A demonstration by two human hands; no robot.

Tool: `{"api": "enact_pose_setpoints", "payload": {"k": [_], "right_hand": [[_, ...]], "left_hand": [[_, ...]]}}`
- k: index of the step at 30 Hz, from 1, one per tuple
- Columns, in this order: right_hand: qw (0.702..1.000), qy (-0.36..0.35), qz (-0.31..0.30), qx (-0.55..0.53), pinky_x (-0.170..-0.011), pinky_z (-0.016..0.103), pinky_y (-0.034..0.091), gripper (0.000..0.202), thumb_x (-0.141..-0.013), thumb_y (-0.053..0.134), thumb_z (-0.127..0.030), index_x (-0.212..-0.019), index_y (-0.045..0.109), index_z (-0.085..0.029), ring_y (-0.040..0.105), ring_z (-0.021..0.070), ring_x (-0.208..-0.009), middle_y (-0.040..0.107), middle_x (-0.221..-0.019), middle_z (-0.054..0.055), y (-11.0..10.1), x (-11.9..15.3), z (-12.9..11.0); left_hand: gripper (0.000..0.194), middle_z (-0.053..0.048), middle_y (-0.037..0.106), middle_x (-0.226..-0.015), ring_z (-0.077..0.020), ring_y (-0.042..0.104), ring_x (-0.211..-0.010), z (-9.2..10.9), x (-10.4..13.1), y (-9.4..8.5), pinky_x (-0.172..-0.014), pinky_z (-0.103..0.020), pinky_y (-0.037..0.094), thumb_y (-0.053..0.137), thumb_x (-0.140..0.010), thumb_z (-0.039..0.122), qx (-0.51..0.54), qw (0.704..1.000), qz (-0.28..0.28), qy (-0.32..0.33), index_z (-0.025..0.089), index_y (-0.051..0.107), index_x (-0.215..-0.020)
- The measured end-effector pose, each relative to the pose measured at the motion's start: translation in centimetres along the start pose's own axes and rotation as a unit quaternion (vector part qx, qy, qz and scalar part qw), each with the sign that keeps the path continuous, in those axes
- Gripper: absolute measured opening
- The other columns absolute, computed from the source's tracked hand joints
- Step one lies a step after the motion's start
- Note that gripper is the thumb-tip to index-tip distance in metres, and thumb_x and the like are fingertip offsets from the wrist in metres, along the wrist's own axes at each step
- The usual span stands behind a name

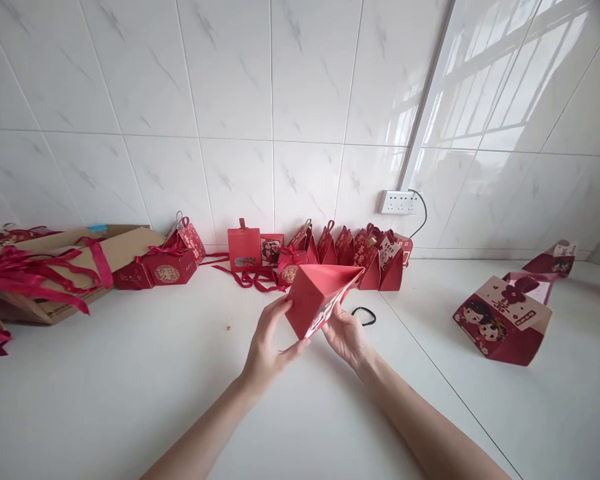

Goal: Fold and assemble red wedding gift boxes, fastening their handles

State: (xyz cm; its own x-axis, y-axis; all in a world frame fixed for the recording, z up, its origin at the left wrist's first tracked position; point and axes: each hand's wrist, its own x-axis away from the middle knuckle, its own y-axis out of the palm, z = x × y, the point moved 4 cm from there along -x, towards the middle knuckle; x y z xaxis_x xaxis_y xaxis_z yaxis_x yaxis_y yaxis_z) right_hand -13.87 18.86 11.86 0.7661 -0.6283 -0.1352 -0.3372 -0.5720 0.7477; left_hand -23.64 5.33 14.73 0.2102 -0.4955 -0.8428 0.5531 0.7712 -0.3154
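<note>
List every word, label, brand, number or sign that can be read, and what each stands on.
No text is clear enough to quote.
Held box: picture side angled away; any lettering unreadable.
Patterned box at right: characters and small label, too small.
Ribboned box at left: gold emblem, blurred.
Row of upright boxes: pale lettering, blurred.
Cardboard carton: dark print, blurred.

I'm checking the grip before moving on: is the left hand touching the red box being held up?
Touching: the head view shows the left hand with its fingers against the red box's left side.
</note>
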Motion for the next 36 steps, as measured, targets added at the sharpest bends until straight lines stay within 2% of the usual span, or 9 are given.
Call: {"api": "enact_pose_setpoints", "payload": {"k": [2, 4, 9, 17, 22, 26, 28, 32, 36], "right_hand": [[1.000, 0.007, -0.009, 0.001, -0.079, 0.026, 0.058, 0.036, -0.064, 0.083, -0.041, -0.091, 0.068, -0.022, 0.066, 0.0174, -0.088, 0.071, -0.096, 0.002, 0.8, 0.4, 0.6], [1.000, 0.007, -0.009, 0.013, -0.072, 0.030, 0.058, 0.040, -0.070, 0.076, -0.051, -0.097, 0.067, -0.023, 0.066, 0.0193, -0.083, 0.070, -0.094, 0.004, 1.7, 0.9, 1.2], [0.999, 0.008, 0.002, 0.045, -0.069, 0.033, 0.057, 0.047, -0.073, 0.069, -0.061, -0.098, 0.065, -0.022, 0.065, 0.0207, -0.078, 0.068, -0.086, 0.006, 2.8, 1.8, 1.4], [0.998, -0.013, 0.020, 0.052, -0.065, 0.030, 0.057, 0.041, -0.055, 0.085, -0.038, -0.087, 0.065, -0.023, 0.064, 0.0191, -0.074, 0.069, -0.084, 0.002, 2.5, 1.5, -0.9], [0.999, -0.009, 0.048, 0.018, -0.071, 0.026, 0.057, 0.030, -0.059, 0.083, -0.026, -0.080, 0.062, -0.021, 0.065, 0.0139, -0.075, 0.069, -0.082, -0.002, 1.7, 1.0, -0.9], [0.997, 0.032, 0.069, -0.002, -0.075, 0.023, 0.059, 0.031, -0.066, 0.083, -0.033, -0.086, 0.064, -0.018, 0.067, 0.0134, -0.083, 0.071, -0.092, 0.002, 1.7, 1.1, 0.5], [0.992, 0.071, 0.103, -0.005, -0.073, 0.022, 0.059, 0.030, -0.072, 0.079, -0.035, -0.090, 0.065, -0.017, 0.067, 0.0122, -0.076, 0.070, -0.085, 0.002, 1.8, 1.3, 1.3], [0.976, 0.143, 0.165, -0.014, -0.059, 0.020, 0.059, 0.019, -0.087, 0.063, -0.034, -0.081, 0.061, -0.016, 0.053, 0.0058, -0.045, 0.056, -0.058, -0.003, 1.8, 1.8, 2.4], [0.967, 0.167, 0.191, 0.012, -0.051, 0.017, 0.056, 0.023, -0.088, 0.059, -0.036, -0.076, 0.058, -0.017, 0.047, 0.0049, -0.041, 0.051, -0.058, -0.004, 1.6, 1.9, 2.3]], "left_hand": [[0.070, -0.013, 0.055, -0.128, -0.0271, 0.057, -0.118, 1.4, 0.1, -0.3, -0.092, -0.042, 0.055, 0.072, -0.079, 0.025, -0.057, 0.992, 0.047, 0.104, 0.026, 0.038, -0.140], [0.082, -0.015, 0.056, -0.125, -0.0273, 0.058, -0.114, 2.4, 0.3, -0.3, -0.088, -0.041, 0.057, 0.075, -0.075, 0.024, -0.077, 0.981, 0.078, 0.160, 0.023, 0.031, -0.145], [0.090, -0.016, 0.059, -0.120, -0.0265, 0.060, -0.110, 3.0, 0.3, -0.1, -0.086, -0.041, 0.057, 0.078, -0.073, 0.027, -0.084, 0.974, 0.083, 0.192, 0.018, 0.028, -0.146], [0.073, -0.014, 0.060, -0.121, -0.0284, 0.061, -0.112, 0.8, 0.5, -0.8, -0.085, -0.043, 0.057, 0.073, -0.077, 0.034, -0.087, 0.984, 0.075, 0.136, 0.025, 0.034, -0.138], [0.072, -0.018, 0.055, -0.128, -0.0290, 0.059, -0.115, -0.2, 0.3, -0.7, -0.082, -0.041, 0.056, 0.073, -0.078, 0.037, -0.010, 0.996, 0.073, 0.048, 0.023, 0.034, -0.137], [0.069, -0.015, 0.057, -0.123, -0.0266, 0.061, -0.110, -0.9, 0.2, -0.7, -0.085, -0.041, 0.055, 0.070, -0.079, 0.046, 0.079, 0.990, 0.106, -0.057, 0.025, 0.034, -0.134], [0.068, -0.013, 0.057, -0.119, -0.0245, 0.063, -0.106, -1.1, 0.3, -0.6, -0.087, -0.040, 0.055, 0.068, -0.080, 0.050, 0.099, 0.986, 0.101, -0.088, 0.025, 0.035, -0.134], [0.069, -0.009, 0.055, -0.109, -0.0188, 0.062, -0.092, -0.8, 0.4, -0.4, -0.079, -0.034, 0.057, 0.066, -0.082, 0.047, 0.083, 0.994, 0.047, -0.058, 0.027, 0.034, -0.140], [0.061, -0.007, 0.052, -0.101, -0.0174, 0.057, -0.087, -0.1, 0.1, -0.6, -0.071, -0.031, 0.057, 0.062, -0.087, 0.043, 0.007, 1.000, 0.022, -0.002, 0.029, 0.039, -0.142]]}}
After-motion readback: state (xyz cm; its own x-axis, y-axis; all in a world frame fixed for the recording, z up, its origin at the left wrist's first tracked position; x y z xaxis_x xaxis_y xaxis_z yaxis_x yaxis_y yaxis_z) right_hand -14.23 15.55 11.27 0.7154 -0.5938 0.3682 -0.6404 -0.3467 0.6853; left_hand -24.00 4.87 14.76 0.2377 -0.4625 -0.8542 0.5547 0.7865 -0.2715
